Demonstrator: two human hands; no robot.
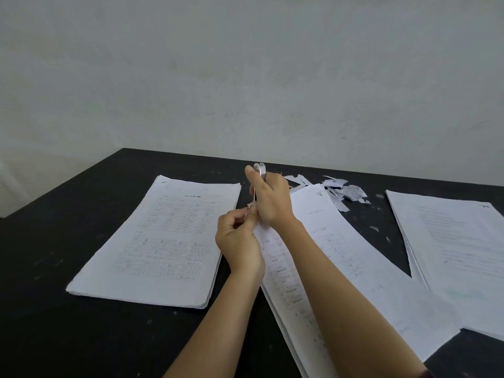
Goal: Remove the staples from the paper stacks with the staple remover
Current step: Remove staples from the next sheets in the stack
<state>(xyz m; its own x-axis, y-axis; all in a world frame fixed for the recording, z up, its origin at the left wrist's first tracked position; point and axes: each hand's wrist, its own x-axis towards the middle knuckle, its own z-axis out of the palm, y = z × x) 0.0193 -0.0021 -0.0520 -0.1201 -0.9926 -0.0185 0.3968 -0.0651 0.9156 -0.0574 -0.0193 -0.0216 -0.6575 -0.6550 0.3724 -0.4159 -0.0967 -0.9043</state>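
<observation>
My right hand (270, 199) grips a silver staple remover (260, 169), its metal end sticking up past my thumb. My left hand (237, 237) is just below it, fingers curled, pinching a small scrap of paper (249, 207) at the tool's lower tip. Both hands hover above the top corner of the middle paper stack (341, 241). A printed stack (163, 241) lies flat to the left. Another stack (458, 246) lies to the right. Any staple is too small to make out.
The papers lie on a black table (54, 255). A heap of torn paper scraps (341, 190) sits behind the middle stack near the table's far edge. A plain pale wall (245, 77) rises behind the table.
</observation>
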